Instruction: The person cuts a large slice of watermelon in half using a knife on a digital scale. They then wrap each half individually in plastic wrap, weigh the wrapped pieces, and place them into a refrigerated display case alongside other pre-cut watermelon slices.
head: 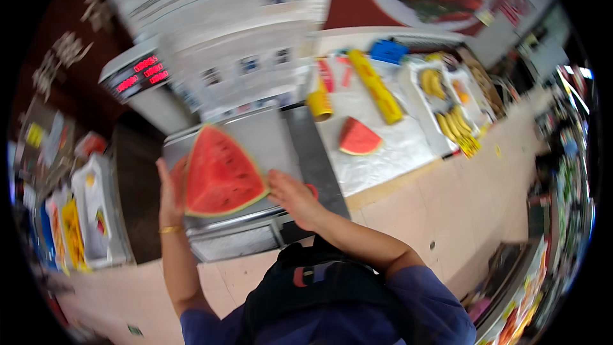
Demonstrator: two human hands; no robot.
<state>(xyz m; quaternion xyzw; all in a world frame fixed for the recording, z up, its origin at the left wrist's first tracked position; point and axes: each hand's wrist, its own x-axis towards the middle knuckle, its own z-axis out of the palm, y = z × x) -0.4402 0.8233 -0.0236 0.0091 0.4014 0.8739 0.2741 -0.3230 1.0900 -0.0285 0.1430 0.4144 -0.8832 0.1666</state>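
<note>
A large watermelon wedge [222, 177] with red flesh and dark seeds sits between my hands, over the metal platform of a weighing scale [273, 139]. My left hand [170, 191], with a gold bracelet at the wrist, presses against the wedge's left side. More red flesh [179, 175] shows between that palm and the wedge; whether it is a separate piece, I cannot tell. My right hand [293, 197] touches the wedge's right corner with its fingertips. Whether the wedge rests fully on the platform is not clear. Red digits glow on the scale's display [141, 74].
A smaller watermelon wedge [359, 137] lies on the film-covered counter [378, 167] to the right. Behind it are a long yellow box [376, 87] and a yellow roll [319, 103]. Bananas [452, 124] fill part of a white crate [424, 110]. Another white crate [98, 215] stands at left.
</note>
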